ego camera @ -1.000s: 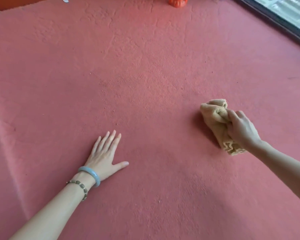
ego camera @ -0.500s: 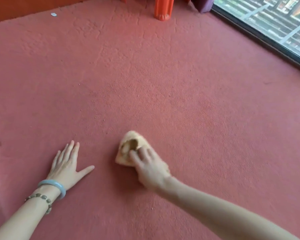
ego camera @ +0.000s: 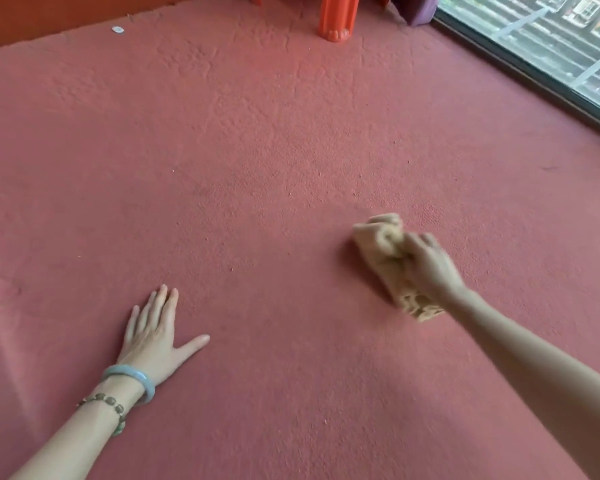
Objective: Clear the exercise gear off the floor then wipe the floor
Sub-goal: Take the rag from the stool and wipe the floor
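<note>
Head view showed the right hand (ego camera: 430, 268) down on the red floor (ego camera: 257, 150), fingers curled round a bunched tan cloth (ego camera: 381, 237). The hand and cloth were motion-blurred. The cloth sat on the floor right of centre, one wad poking out ahead of the knuckles and a frayed-looking end trailing back under the wrist. The left hand (ego camera: 153, 334) lay flat on the floor at lower left, well apart from the cloth, fingers straight and together, thumb out to the side, holding nothing; it looked like a brace.

No exercise gear was visible on the floor in view, so this was judged to be the wiping stage.

Handling, as a judgement: the cloth looked soft, light and limp, with no fragile parts and no stiffness of its own. It would crumple and slide inside a loose hold. The best grip would be over the bunched middle, palm pressing down, loose ends tucked in. The floor surface looked rough and textured, so some drag was likely.

Also in view: a pale blue bangle (ego camera: 132, 375) and bead bracelet (ego camera: 108, 403) on the left wrist, an orange furniture leg (ego camera: 338, 15) at the top, and a window (ego camera: 551, 46) at upper right.

Brands, labels, writing: none readable anywhere.
</note>
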Available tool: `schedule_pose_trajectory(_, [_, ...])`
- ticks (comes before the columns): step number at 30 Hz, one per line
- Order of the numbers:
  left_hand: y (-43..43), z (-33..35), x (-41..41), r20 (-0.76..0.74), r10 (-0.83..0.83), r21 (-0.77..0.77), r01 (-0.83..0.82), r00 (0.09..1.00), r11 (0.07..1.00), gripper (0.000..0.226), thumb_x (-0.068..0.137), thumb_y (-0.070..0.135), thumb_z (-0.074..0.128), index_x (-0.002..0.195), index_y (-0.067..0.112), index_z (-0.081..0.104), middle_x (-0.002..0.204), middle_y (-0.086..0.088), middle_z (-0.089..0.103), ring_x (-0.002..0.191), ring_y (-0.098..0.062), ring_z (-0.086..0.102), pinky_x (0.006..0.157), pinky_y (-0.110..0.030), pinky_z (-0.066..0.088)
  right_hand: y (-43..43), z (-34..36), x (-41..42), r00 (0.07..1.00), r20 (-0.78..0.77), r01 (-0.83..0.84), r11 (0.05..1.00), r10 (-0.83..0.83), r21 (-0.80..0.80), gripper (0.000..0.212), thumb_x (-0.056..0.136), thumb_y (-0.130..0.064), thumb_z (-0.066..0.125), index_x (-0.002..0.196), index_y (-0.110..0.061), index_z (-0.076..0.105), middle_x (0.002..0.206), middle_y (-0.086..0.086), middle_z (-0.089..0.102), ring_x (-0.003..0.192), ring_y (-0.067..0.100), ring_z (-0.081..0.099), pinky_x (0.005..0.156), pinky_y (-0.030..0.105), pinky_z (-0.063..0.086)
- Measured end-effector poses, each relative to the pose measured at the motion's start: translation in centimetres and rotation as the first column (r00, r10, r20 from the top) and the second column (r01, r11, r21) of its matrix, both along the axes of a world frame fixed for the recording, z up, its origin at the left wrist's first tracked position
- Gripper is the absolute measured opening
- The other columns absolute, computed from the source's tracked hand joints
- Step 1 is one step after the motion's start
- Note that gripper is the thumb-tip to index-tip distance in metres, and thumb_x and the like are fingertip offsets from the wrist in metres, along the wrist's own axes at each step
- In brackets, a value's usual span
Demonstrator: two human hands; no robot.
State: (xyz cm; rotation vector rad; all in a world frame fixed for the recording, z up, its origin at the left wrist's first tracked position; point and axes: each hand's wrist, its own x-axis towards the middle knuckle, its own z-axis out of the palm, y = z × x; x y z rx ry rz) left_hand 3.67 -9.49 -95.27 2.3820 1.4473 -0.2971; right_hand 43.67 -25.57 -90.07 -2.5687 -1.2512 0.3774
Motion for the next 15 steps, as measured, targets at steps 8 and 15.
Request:
schedule_pose_trajectory(8, [0.8,1.1,-0.3,-0.028,-0.046,-0.100,0.043,0.999,0.994,0.109,0.077,0.068,0.052,0.148,0.018,-0.014,0.156,0.000,-0.020,0.144,-0.015,-0.015,0.117,-0.035,-0.008,0.2,0.7,1.9,0.875,0.050,0.484,0.873,-0.482,-0.052,0.037,0.084,-0.008,0.046,0.121,-0.007,0.047,0.116,0.027,0.046,0.103,0.048,0.052,0.086,0.048,0.044])
schedule_pose_trajectory(15, [2.0,2.0,-1.4,0.028,-0.107,-0.197,0.110,0.994,0.974,0.120,0.070,0.060,0.068,0.148,0.021,-0.014,0.155,0.004,-0.022,0.143,-0.011,-0.017,0.117,-0.031,-0.007,11.1,0.7,-11.6,0.984,-0.073,0.162,0.986,-0.165,-0.044,0.034,0.089,-0.011,0.043,0.123,-0.013,0.045,0.117,0.022,0.047,0.099,0.043,0.055,0.080,0.042,0.044])
